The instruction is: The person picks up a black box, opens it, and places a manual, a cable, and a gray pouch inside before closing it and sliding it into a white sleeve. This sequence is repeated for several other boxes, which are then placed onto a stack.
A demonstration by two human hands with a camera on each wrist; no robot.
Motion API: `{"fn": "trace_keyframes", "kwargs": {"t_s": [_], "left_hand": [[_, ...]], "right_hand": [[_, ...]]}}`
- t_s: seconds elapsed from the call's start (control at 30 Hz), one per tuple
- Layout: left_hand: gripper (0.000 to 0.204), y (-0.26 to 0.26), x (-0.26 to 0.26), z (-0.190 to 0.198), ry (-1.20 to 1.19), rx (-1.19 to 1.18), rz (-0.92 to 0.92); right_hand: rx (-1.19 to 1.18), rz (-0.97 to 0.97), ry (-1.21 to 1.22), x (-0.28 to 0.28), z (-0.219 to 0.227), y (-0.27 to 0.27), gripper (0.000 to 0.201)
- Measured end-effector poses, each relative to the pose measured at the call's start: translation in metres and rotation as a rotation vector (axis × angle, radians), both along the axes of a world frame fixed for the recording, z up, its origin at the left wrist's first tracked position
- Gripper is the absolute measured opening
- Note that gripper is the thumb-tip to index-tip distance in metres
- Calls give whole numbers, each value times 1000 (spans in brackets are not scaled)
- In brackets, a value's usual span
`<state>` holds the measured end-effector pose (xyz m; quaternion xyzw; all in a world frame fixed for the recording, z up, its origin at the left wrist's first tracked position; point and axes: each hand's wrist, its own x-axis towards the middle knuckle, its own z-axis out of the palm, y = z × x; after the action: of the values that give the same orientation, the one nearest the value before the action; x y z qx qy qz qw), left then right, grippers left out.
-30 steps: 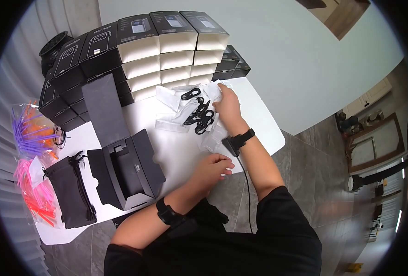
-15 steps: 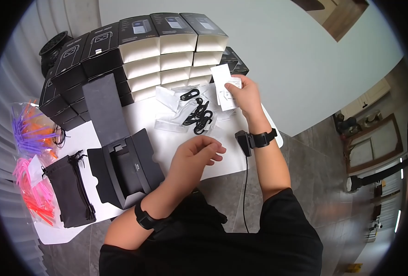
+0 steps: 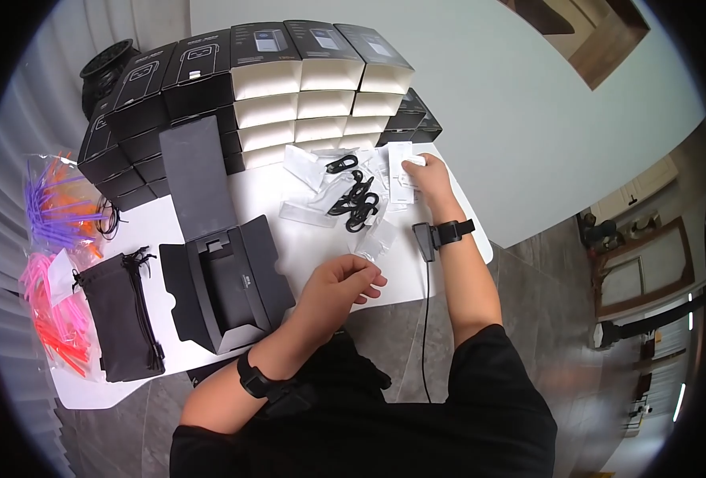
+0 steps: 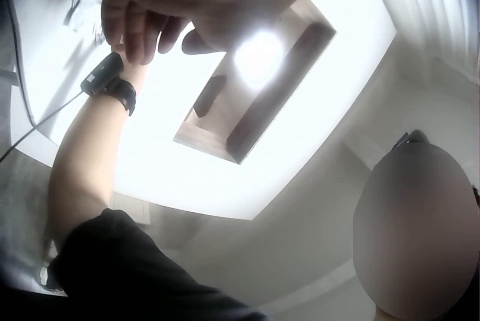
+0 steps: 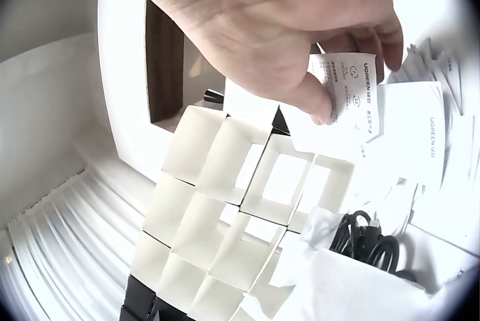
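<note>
The right hand (image 3: 431, 179) is pinching a small white printed leaflet (image 5: 354, 90) between thumb and fingers, holding it just in front of the stack of boxes (image 3: 289, 88) at the far side of the white surface (image 3: 313, 239). In the right wrist view the thumb is pressing the leaflet's near face while the curled fingers are backing it, and a second white printed card (image 5: 409, 137) is lying just below it. The leaflet (image 3: 402, 171) is sitting at the right end of the stack, above the surface edge.

The left hand (image 3: 341, 284) is hovering over the near edge of the surface, in front of the stack, with its fingers loosely curled and holding nothing; the left wrist view is showing the relaxed fingers (image 4: 139, 32) bent but empty.

A heap of coiled black cables (image 3: 354, 203) in clear bags is lying between the stack and the left hand. To the left of the cables, an opened black box (image 3: 225, 283) is resting flat with its lid raised toward the stack. Farther left of the stack, a black drawstring pouch (image 3: 122, 315) is lying beside bags of purple, orange and pink plastic strips (image 3: 54, 263).
</note>
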<state>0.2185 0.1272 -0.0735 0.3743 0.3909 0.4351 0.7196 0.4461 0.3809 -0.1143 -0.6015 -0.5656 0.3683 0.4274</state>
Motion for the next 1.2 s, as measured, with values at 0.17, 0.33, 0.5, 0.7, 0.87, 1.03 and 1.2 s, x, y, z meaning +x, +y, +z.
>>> {"fn": "trace_keyframes", "kwargs": {"t_s": [0.17,0.33,0.5,0.7,0.87,1.03,1.2], "left_hand": [[20,-2,-13,14,-17,115,161],[24,10,-33,52,142,391,444],[23,-6,-56,56,267,389,437],[18,-53,-87,19,505,331,593],[19,-81,-102,-1,565,294,662],[19,-86,-115,2,806,526,721],[24,-87,-130,26,686,432,739]], "right_hand": [[133,68,165,-17,53,-29,16],[26,399,587,-75,116,-104,20],[-75,600,646,-138,111,-176,23],[-141,747,455,-173,74,-208,31],[-92,871,220,-184,67,-216,42],[105,971,-244,-200,110,-210,28],[177,1085,-391,-225,144,-189,18]]}}
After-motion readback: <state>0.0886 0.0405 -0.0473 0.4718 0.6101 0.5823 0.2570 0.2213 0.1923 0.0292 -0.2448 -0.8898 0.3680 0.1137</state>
